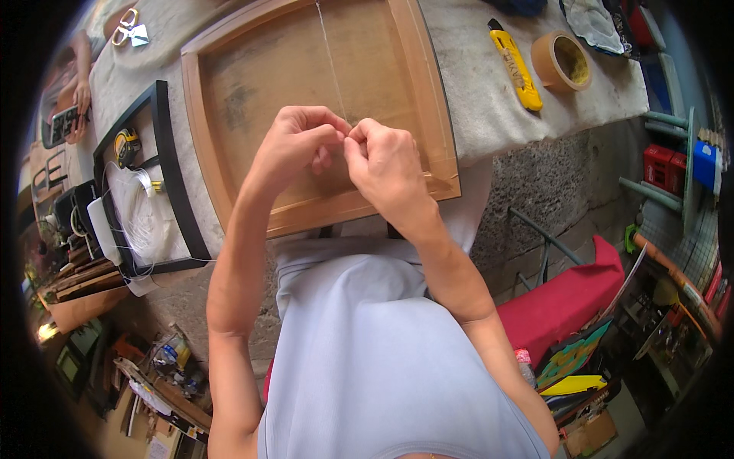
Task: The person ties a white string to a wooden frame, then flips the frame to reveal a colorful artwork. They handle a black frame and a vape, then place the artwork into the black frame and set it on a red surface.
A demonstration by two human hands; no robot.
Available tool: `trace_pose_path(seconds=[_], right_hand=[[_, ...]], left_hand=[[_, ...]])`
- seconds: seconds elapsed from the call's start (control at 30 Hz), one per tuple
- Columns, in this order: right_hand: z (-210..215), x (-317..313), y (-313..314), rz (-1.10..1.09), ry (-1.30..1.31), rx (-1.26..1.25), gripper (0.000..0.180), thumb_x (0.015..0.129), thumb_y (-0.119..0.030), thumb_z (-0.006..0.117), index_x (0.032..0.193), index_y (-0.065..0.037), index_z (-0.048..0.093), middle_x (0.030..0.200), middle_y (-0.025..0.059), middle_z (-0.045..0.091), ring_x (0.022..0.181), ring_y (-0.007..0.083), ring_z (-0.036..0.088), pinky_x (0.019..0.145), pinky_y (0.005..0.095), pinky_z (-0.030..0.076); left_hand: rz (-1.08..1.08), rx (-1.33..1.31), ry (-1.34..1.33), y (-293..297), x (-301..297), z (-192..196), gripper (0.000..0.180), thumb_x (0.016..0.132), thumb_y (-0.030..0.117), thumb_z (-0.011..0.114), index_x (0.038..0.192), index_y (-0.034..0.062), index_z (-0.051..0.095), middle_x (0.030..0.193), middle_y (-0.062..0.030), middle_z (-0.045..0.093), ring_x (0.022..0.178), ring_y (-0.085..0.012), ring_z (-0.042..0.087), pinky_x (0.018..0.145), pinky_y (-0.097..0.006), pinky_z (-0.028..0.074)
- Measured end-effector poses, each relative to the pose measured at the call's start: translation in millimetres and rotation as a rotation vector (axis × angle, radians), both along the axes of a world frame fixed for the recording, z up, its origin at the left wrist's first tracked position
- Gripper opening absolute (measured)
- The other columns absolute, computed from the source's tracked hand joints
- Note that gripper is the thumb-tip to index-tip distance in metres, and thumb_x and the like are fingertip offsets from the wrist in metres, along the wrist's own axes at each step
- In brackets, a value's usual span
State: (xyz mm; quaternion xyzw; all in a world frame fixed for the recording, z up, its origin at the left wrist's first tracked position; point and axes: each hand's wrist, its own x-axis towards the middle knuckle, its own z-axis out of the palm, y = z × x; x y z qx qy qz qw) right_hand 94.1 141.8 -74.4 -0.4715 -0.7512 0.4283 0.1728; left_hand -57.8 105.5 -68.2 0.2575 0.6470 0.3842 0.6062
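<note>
In front of me lies a wooden frame [200, 115] with a brown backing panel [283, 76], seen from behind. A thin pale string [330, 57] runs from its far edge down to my fingers. My left hand [294, 145] is closed in a pinch near the string's near end. Right against it, my right hand [388, 164] is closed too, thumb and forefinger pinching at the same spot. Both hands hover over the lower middle of the panel. The short end of string between the fingertips is mostly hidden.
A pale cloth [489, 126] covers the table. To the left, a black frame [172, 164] surrounds a tape measure [127, 145] and coiled white cord [145, 218]. Scissors [125, 29] lie far left; a yellow utility knife [516, 69] and tape roll [544, 61] lie right. Another person's hands hold a phone [61, 126].
</note>
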Motion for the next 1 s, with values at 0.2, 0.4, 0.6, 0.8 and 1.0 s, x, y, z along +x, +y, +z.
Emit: trace_pose_path(seconds=[0.2, 0.4, 0.6, 0.8, 1.0], right_hand=[[10.5, 8.8, 16.4, 0.089, -0.041, -0.225, 0.022, 0.087, -0.022, 0.059, 0.089, -0.003, 0.068, 0.071, 0.0114, 0.067, 0.069, 0.0261, 0.066, 0.067, 0.0355, 0.049], [10.6, 8.5, 11.6, 0.008, 0.068, -0.277, 0.028, 0.089, -0.026, 0.053, 0.086, -0.004, 0.068, 0.065, 0.0109, 0.065, 0.068, 0.0276, 0.065, 0.068, 0.0388, 0.049], [-7.0, -7.7, 39.4, 0.059, 0.113, -0.207, 0.028, 0.083, -0.026, 0.059, 0.091, -0.001, 0.07, 0.07, 0.0142, 0.067, 0.067, 0.0237, 0.066, 0.069, 0.0353, 0.051], [-7.2, -44.2, 97.1, 0.235, -0.019, -0.451, 0.02, 0.078, -0.017, 0.061, 0.086, -0.001, 0.069, 0.064, 0.0031, 0.062, 0.052, 0.0086, 0.051, 0.048, 0.0233, 0.042], [23.7, -62.9, 101.8, 0.285, -0.538, 0.401, 0.046, 0.066, -0.036, 0.074, 0.099, -0.004, 0.067, 0.116, 0.0202, 0.057, 0.108, 0.0308, 0.054, 0.09, 0.0464, 0.045]], left_hand=[[-0.308, 0.153, 0.321, -9.6, -6.1, 3.7, 0.012, 0.089, 0.012, 0.062, 0.089, 0.0003, 0.063, 0.063, 0.0, 0.056, 0.054, -0.0054, 0.052, 0.047, -0.02, 0.043], [-0.058, 0.145, 0.383, -2.1, -13.7, -1.1, 0.014, 0.087, 0.011, 0.06, 0.091, -0.0024, 0.061, 0.068, -0.0086, 0.061, 0.059, -0.0123, 0.055, 0.054, -0.027, 0.046], [0.049, 0.311, 0.407, -5.1, 3.7, -12.5, 0.014, 0.091, 0.013, 0.058, 0.09, -0.0013, 0.061, 0.07, -0.0067, 0.061, 0.053, -0.0086, 0.054, 0.048, -0.026, 0.045], [0.293, 0.325, 0.268, -19.2, 11.8, -9.5, 0.017, 0.091, 0.016, 0.061, 0.104, 0.0044, 0.062, 0.073, 0.0004, 0.057, 0.059, -0.0045, 0.054, 0.048, -0.02, 0.045], [0.203, 0.439, 0.529, -51.2, 33.8, -5.2, 0.023, 0.084, 0.017, 0.068, 0.101, 0.0021, 0.063, 0.071, -0.0031, 0.059, 0.058, -0.0104, 0.055, 0.052, -0.026, 0.045]])
